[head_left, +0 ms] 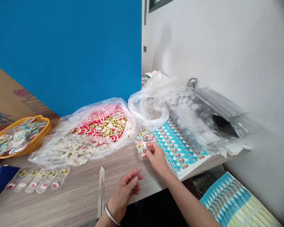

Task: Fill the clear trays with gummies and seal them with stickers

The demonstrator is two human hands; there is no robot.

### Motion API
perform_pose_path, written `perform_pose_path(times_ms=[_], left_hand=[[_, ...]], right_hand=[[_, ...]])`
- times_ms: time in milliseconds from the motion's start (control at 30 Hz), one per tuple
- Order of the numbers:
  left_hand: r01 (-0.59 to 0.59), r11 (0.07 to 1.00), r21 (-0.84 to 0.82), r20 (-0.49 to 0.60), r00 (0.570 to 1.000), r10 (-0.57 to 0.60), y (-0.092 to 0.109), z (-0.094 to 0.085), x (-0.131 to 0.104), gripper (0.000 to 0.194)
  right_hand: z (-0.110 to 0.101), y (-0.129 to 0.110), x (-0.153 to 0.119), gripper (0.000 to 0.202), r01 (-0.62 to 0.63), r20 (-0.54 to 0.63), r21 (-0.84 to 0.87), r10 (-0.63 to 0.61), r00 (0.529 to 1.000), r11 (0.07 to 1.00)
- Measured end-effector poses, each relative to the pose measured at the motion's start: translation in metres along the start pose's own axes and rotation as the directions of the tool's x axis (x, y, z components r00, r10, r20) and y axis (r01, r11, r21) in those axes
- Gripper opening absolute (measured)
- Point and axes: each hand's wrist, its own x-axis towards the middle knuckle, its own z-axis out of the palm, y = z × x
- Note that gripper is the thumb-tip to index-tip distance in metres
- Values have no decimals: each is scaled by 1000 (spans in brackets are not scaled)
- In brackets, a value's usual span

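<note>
My right hand [156, 157] pinches a small clear piece [142, 150] with yellow and red parts in it, at the middle of the table. Just behind that piece lie more small printed pieces [145, 135]. My left hand [129, 186], with a silver bangle at the wrist, is held over the table's front edge, fingers apart and curled, nothing visible in it. To the right of my right hand is a blue patterned sticker sheet [177, 148]. A clear bag [101, 126] full of small red, white and yellow pieces spreads behind and left of my hands.
Several clear oval packs [41, 180] lie in a row at the left. Behind them is a yellow basket [39, 140] of filled packs. A pale pointed strip [101, 189] lies left of my left hand. Plastic bags and a dark object [224, 126] sit at the back right.
</note>
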Motion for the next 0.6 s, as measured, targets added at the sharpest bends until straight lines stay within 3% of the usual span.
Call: perform_pose_path(times_ms=[100,200,267,333,367,433,467,500,600], left_hand=[[36,998,45,9,999,-36,6,6,-1,46],[56,988,143,-44,998,-51,12,9,-3,51],[90,972,219,-66,995,-77,11,9,1,55],[149,950,275,-57,989,-138,4,9,9,57],[178,938,299,-42,984,-173,-2,11,12,57],[213,913,347,3,974,-228,-14,18,15,56],[215,903,371,28,970,-242,-20,24,15,55],[213,894,395,51,966,-253,-25,31,14,54],[206,867,454,94,957,-276,-32,57,5,55]], right_hand=[[-14,-13,48,14,13,-139,-130,-31,990,991],[-35,-22,53,14,-11,-243,-229,-46,969,973],[-54,-14,29,20,35,-284,-343,-139,949,939],[-79,8,-13,24,73,-298,-420,-213,930,905],[-93,24,-40,24,38,-336,-434,-201,920,900],[-126,68,-99,25,-164,-456,-456,-72,887,874],[-144,92,-130,25,-339,-538,-455,50,842,823],[-161,118,-160,29,-532,-631,-423,183,754,733],[-205,186,-239,44,-785,-781,-257,357,512,563]])
